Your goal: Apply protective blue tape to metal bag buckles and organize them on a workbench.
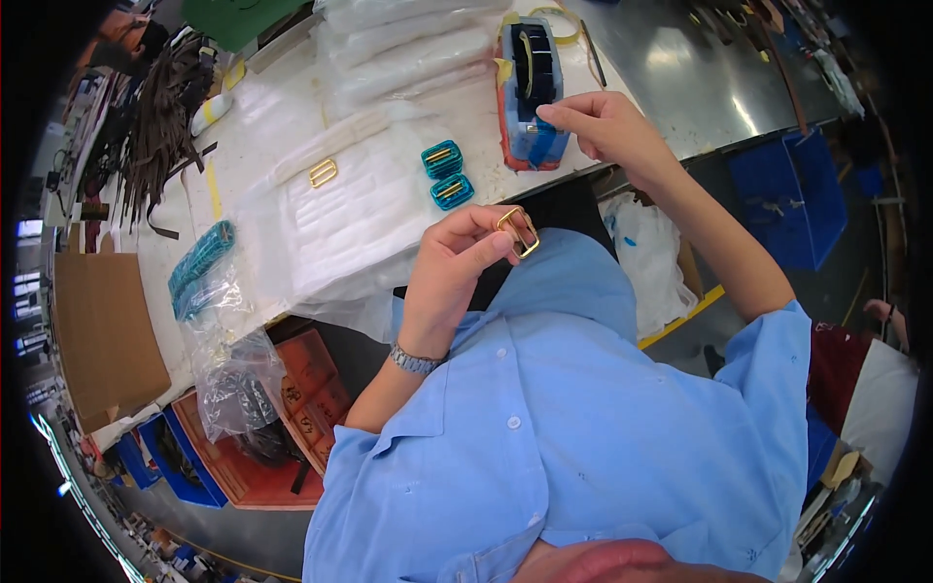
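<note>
My left hand (457,267) pinches a gold rectangular metal buckle (519,233), held up just in front of the table edge. At the tape dispenser (534,92), my right hand (617,136) has its fingers closed by the front end, on a strip of blue tape (540,138); the exact grip is partly hidden. A dark tape roll sits in the dispenser. Two buckles (441,158) wrapped in teal film lie to its left, one nearer me than the other. Farther left, a bare gold buckle (323,173) rests on a white plastic-covered pack (350,209).
A teal-wrapped bundle (201,262) lies at the table's left, near dark straps (160,117). Clear plastic sleeves (408,49) cover the back. Below the left edge stands a red crate (262,476) with a bagged item. Blue bins (792,199) stand at right.
</note>
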The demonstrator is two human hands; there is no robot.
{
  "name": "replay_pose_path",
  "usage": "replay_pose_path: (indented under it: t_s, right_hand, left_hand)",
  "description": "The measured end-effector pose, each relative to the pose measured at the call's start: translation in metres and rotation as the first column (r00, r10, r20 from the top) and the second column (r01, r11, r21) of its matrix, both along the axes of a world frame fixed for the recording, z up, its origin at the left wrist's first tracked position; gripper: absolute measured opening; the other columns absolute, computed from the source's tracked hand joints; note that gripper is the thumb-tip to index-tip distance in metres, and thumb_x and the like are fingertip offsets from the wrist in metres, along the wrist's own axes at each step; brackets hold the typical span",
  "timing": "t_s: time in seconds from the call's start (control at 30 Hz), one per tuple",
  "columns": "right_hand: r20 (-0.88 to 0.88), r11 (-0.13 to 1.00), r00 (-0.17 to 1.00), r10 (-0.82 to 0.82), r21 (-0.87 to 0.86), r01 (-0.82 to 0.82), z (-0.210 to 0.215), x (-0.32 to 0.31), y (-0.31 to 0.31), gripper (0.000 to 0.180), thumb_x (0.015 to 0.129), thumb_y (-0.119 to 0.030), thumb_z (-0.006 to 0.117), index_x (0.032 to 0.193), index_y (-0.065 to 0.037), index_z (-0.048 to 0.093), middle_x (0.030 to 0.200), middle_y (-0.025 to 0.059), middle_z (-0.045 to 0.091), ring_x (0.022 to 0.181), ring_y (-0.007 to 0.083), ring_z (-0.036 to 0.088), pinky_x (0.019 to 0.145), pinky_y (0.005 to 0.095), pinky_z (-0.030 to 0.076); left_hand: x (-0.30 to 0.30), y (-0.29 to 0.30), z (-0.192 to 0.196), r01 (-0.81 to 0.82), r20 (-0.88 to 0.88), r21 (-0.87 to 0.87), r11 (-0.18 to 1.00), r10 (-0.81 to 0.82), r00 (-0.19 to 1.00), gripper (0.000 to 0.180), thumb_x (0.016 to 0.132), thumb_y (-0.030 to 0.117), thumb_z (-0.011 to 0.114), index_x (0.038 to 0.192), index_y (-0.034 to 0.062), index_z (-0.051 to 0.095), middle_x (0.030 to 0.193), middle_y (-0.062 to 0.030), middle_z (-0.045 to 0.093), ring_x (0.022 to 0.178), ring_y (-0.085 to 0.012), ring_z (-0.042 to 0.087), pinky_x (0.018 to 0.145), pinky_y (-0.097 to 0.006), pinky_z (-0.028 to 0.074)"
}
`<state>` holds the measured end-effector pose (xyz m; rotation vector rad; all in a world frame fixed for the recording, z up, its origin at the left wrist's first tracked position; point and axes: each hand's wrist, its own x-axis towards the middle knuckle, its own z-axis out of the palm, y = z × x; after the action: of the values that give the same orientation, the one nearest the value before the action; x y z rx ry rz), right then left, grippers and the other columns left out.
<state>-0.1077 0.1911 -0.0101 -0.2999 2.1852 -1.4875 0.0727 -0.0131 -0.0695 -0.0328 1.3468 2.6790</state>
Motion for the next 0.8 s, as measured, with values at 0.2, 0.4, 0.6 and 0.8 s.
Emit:
replay_pose_path:
  t_s: [0.2, 0.4, 0.6, 0.8]
  right_hand:
    - [0.223, 0.976, 0.975, 0.025, -0.216, 0.025, -0.01, -0.004, -0.016, 0.027, 0.09, -0.026, 0.082, 0.098, -0.001, 0.079, 0.077, 0.0067, 0.075, 0.062, 0.0131, 0.068, 0.05, 0.0263, 0.038]
    - [0.253, 0.895, 0.964, -0.085, -0.406, 0.186, -0.014, -0.002, -0.027, 0.015, 0.085, -0.01, 0.085, 0.085, 0.003, 0.077, 0.071, 0.0069, 0.07, 0.052, 0.0087, 0.047, 0.046, 0.0269, 0.033]
    - [0.161, 0.895, 0.987, 0.013, -0.443, 0.06, 0.011, 0.045, 0.001, 0.039, 0.097, -0.017, 0.075, 0.125, 0.008, 0.064, 0.095, 0.0082, 0.08, 0.057, 0.0021, 0.048, 0.05, 0.019, 0.036]
    - [0.403, 0.871, 0.909, 0.108, -0.48, 0.109, -0.024, 0.072, 0.022, 0.027, 0.101, -0.014, 0.071, 0.124, 0.0, 0.07, 0.113, 0.0066, 0.079, 0.057, -0.0003, 0.047, 0.048, 0.0161, 0.034]
  left_hand:
    - [-0.001, -0.012, -0.017, -0.003, -0.023, 0.0, 1.0, 0.003, 1.0, 0.017, 0.101, 0.015, 0.073, 0.111, 0.0012, 0.07, 0.13, -0.0158, 0.07, 0.102, -0.0221, 0.07, 0.087, -0.036, 0.056]
    - [0.0, -0.026, -0.011, -0.025, -0.053, 0.018, 1.0, 0.026, 0.998, 0.016, 0.102, 0.013, 0.073, 0.111, 0.0006, 0.068, 0.129, -0.0162, 0.069, 0.104, -0.0218, 0.07, 0.086, -0.035, 0.058]
    - [0.001, -0.018, -0.001, -0.036, 0.006, -0.021, 0.999, 0.036, 0.999, 0.019, 0.101, 0.012, 0.073, 0.112, -0.0021, 0.068, 0.127, -0.0179, 0.069, 0.106, -0.0248, 0.07, 0.087, -0.036, 0.057]
    - [-0.003, -0.012, 0.004, 0.007, -0.019, -0.014, 1.0, -0.007, 1.0, 0.014, 0.102, 0.014, 0.072, 0.11, 0.0021, 0.069, 0.121, -0.0123, 0.071, 0.104, -0.0218, 0.069, 0.085, -0.036, 0.056]
